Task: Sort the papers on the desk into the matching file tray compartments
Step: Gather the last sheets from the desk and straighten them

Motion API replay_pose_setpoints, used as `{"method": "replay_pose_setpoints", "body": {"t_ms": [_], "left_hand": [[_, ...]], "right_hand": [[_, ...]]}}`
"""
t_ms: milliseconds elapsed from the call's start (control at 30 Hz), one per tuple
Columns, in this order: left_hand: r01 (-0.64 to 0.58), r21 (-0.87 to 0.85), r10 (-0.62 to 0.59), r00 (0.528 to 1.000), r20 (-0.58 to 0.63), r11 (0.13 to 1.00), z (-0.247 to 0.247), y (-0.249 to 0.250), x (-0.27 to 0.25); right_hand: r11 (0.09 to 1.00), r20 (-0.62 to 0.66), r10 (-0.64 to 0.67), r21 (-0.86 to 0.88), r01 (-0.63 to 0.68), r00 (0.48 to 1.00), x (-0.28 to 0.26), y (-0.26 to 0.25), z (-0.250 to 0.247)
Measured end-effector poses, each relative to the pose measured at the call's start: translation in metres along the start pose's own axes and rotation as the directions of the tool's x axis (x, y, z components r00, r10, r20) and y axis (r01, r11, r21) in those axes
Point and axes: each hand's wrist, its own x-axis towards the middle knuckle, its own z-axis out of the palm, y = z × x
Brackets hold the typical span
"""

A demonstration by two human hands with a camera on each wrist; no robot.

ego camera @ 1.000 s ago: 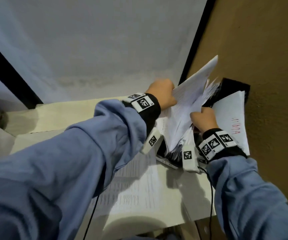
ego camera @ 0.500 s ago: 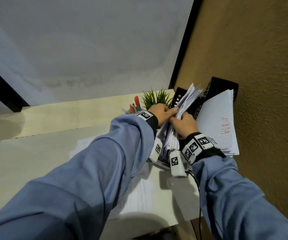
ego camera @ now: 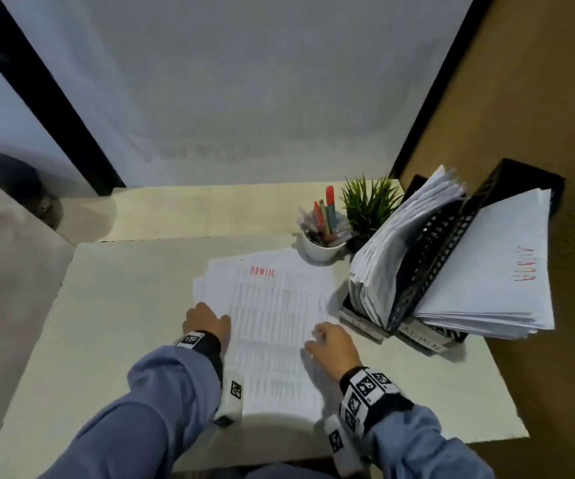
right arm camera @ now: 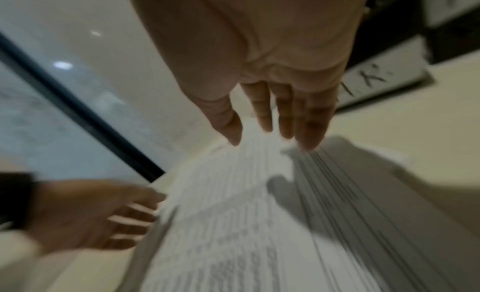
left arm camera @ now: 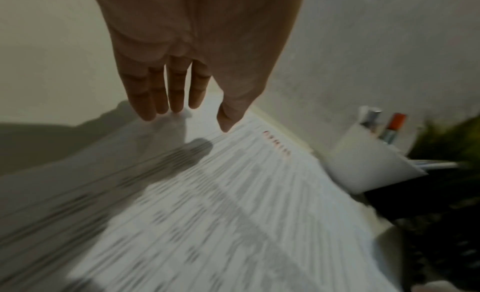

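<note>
Two tray compartments (ego camera: 428, 257) already stuffed, one ADMIN-headed pile (ego camera: 272, 326) left on desk (ego camera: 106, 323), left hand (ego camera: 206, 321) and right hand (ego camera: 334, 344) spread flat, empty.

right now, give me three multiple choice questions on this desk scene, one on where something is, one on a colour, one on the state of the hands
1. Where does the white pen cup stand?
A. Right of the file tray
B. Between the stack of papers on the desk and the small green plant
C. On the floor

2. What colour is the word ADMIN on the top sheet of the desk stack?
A. Red
B. Blue
C. Green

3. How are the hands right now?
A. Both gripping a bundle inside the file tray
B. One holding a pen
C. Both open, one over each side of the desk stack

Answers:
1. B, the cup sits just past the stack's far corner, beside the plant.
2. A, the letters are red.
3. C, the left hand and right hand have straight fingers holding nothing; the file tray is untouched.
</note>
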Motion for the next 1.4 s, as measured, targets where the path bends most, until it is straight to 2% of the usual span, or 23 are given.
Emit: {"method": "replay_pose_setpoints", "body": {"t_ms": [67, 167, 333, 433, 667, 733, 867, 1033, 1167, 1300, 1400], "left_hand": [[0.040, -0.068, -0.042, 0.999, -0.029, 0.997, 0.010, -0.020, -0.003], [0.002, -0.159, -0.016, 0.996, -0.090, 0.987, 0.020, -0.031, -0.008], [-0.022, -0.203, 0.011, 0.998, -0.055, 0.979, 0.029, -0.035, -0.014], [-0.028, -0.286, 0.009, 0.998, -0.069, 0.958, 0.026, -0.044, -0.016], [-0.252, -0.443, 0.206, 0.967, -0.150, 0.860, 0.018, -0.062, -0.021], [-0.242, -0.496, 0.195, 0.970, -0.146, 0.834, 0.016, -0.065, -0.021], [-0.166, -0.601, 0.147, 0.986, -0.081, 0.782, 0.015, -0.067, -0.020], [-0.172, -0.677, 0.173, 0.983, -0.066, 0.716, 0.012, -0.068, -0.015], [-0.127, -0.770, 0.092, 0.992, -0.089, 0.626, 0.006, -0.069, -0.008], [-0.049, -0.841, 0.028, 0.999, -0.040, 0.538, -0.002, -0.073, 0.005], [-0.022, -0.859, 0.042, 0.999, 0.000, 0.512, -0.007, -0.071, 0.006]], "right_hand": [[0.990, -0.093, 0.137, -0.033, -0.140, 0.986, 0.010, 0.012, 0.010], [0.964, -0.186, 0.265, 0.021, -0.266, 0.946, 0.022, 0.012, 0.017], [0.938, -0.146, 0.280, 0.252, -0.238, 0.949, 0.029, 0.002, 0.026], [0.942, -0.135, 0.249, 0.264, -0.207, 0.959, 0.032, -0.004, 0.029], [0.904, -0.092, 0.229, 0.390, -0.176, 0.969, 0.038, -0.004, 0.022], [0.885, -0.083, 0.224, 0.435, -0.167, 0.971, 0.038, -0.003, 0.018], [0.812, -0.156, 0.195, 0.579, -0.070, 0.968, 0.040, -0.002, 0.012], [0.814, -0.141, 0.172, 0.578, -0.060, 0.975, 0.043, 0.002, 0.003], [0.815, -0.174, 0.206, 0.575, -0.071, 0.963, 0.038, 0.003, -0.003], [0.818, -0.119, 0.171, 0.571, -0.073, 0.978, 0.019, -0.008, -0.009], [0.768, -0.060, 0.165, 0.634, -0.090, 0.984, 0.012, -0.015, -0.007]]}}
